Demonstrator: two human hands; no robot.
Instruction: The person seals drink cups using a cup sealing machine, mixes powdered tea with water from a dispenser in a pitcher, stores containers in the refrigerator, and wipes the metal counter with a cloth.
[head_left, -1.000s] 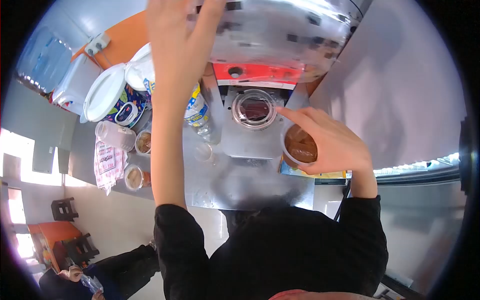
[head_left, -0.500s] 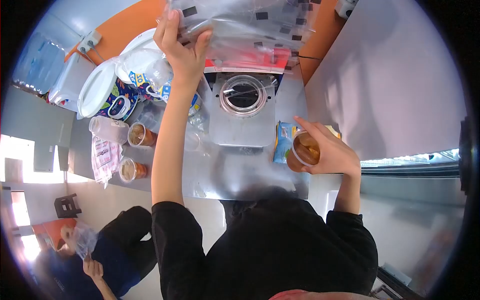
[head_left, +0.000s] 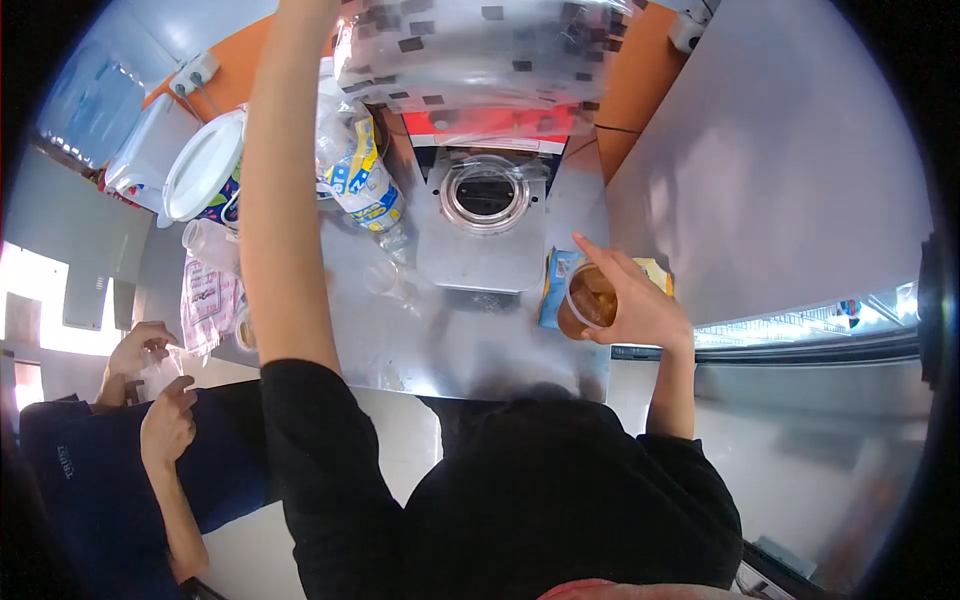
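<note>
My right hand (head_left: 640, 308) is wrapped round a clear cup of brown drink with ice (head_left: 592, 298), held over a blue and yellow packet (head_left: 551, 290) at the right of the metal table. My left arm reaches up past the top edge, so that hand is out of sight. Clear plastic film with black marks (head_left: 480, 50) hangs over the red front (head_left: 480, 124) of a machine. Below it, the machine's round metal ring (head_left: 485, 195) shows no cup inside and a piece of film across its upper edge.
A bag of plastic cups (head_left: 368, 190), a white-lidded tub (head_left: 203, 165) and a pink-printed cloth (head_left: 208, 305) are on the left of the table (head_left: 450, 345). A co-worker's hands (head_left: 165, 400) hold clear plastic at the lower left. A tall grey panel stands right.
The dark-looking cup in the ring a second ago is no longer there. My left hand has gone up out of view. My right hand and its cup moved slightly left. The co-worker has come closer.
</note>
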